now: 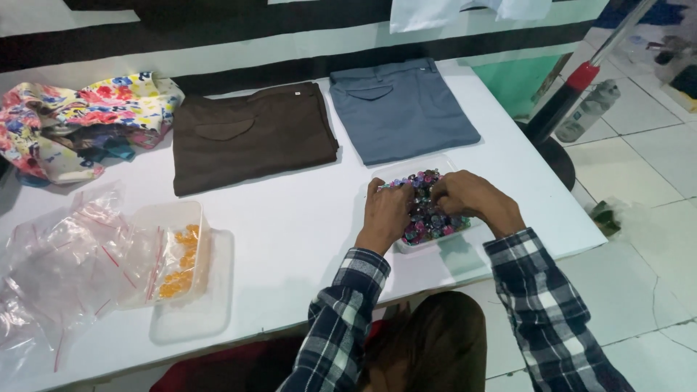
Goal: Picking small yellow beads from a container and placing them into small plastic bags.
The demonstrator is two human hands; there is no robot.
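Far left of the white worktop: zip bags, tub of orange pieces. Folded brown trousers, then grey-blue, set flat, out of the way. Left hand and right hand dig into the tray of coloured beads; grip hidden, cannot tell.

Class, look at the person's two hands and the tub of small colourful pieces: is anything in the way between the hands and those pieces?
Nothing visible is. The left hand and right hand already rest in the clear tub, with their fingers on the small colourful pieces. The folded trousers, the bags and the other tub lie off to the sides.
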